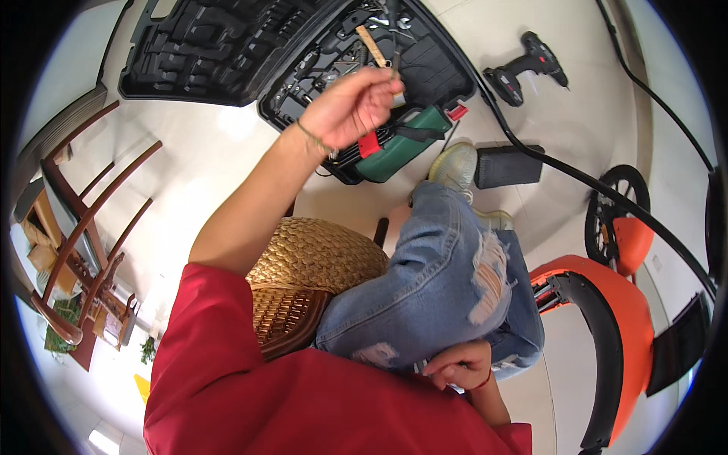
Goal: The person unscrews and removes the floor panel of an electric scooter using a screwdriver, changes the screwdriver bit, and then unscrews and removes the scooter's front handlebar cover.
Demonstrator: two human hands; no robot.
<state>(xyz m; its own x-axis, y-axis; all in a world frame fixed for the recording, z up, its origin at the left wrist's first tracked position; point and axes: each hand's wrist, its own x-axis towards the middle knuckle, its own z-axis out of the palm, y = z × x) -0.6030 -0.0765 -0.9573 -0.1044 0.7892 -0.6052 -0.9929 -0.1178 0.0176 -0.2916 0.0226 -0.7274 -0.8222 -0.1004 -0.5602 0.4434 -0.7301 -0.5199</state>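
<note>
My left hand (350, 106) reaches over the open black tool case (444, 64), thumb and fingers pinched together. A thin metal rod (396, 59) appears to stick up from the fingertips; its kind is too small to tell. Close by lie a wooden-coloured strip (371, 45) and several wrenches (394, 26). A green case (406, 144) with red parts sits at the near side of the tool case, just beneath the hand. My right hand (461, 364) rests by my lap with curled fingers. Small silvery bits show beside it, but what it holds is hidden.
A black cordless drill (527, 67) lies on the floor at the far right, with a dark block (509, 167) nearer. An orange and black vehicle body (633, 326) and a wheel (618, 216) stand to the right. A black cable (576, 171) crosses there. Wooden chairs (98, 201) are left.
</note>
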